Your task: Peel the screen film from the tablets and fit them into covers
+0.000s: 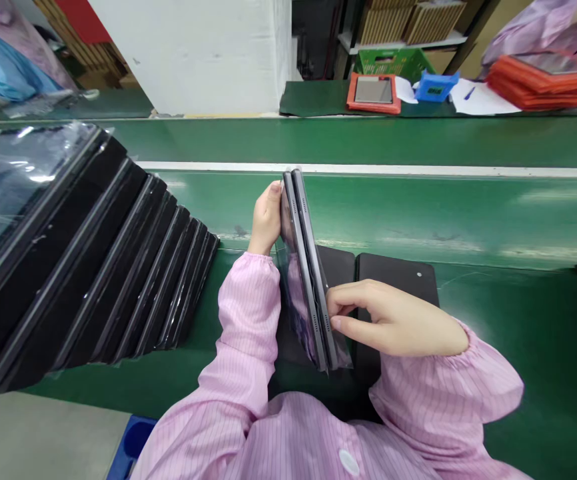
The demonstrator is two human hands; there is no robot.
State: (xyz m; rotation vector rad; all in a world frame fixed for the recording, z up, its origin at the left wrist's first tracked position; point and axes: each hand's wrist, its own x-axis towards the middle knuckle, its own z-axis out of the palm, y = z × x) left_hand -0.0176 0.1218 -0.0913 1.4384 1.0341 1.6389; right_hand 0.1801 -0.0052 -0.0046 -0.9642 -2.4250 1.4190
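Holding a pair of slim grey tablets (306, 267) upright on their long edges above the green desk (493, 213), the left hand (267, 217) wraps the far end, its fingers (274, 189) closed firmly around the outer side, while the right hand (396, 320) reaches in from the right with its fingers (341, 308) drawn narrow, their tips pressed to the near edge of the pair. Rows of small slots run along the grey edges, and loose clear film (341, 353) hangs around the lower end, though how far it wraps the tablets is hard to tell. Beneath them lie two black folio cases (396, 283), flat and side by side, with the tablets standing just over the left one. Pink striped smock sleeves (246, 320) gather at both wrists. To the left, a leaning row of black-edged slabs in glossy film (93, 247) fans along the desk. Good handling here seems to rest on gripping only by the edges, keeping fingertips off the faces, and supporting the far end so the pair stays square and the film stays clean
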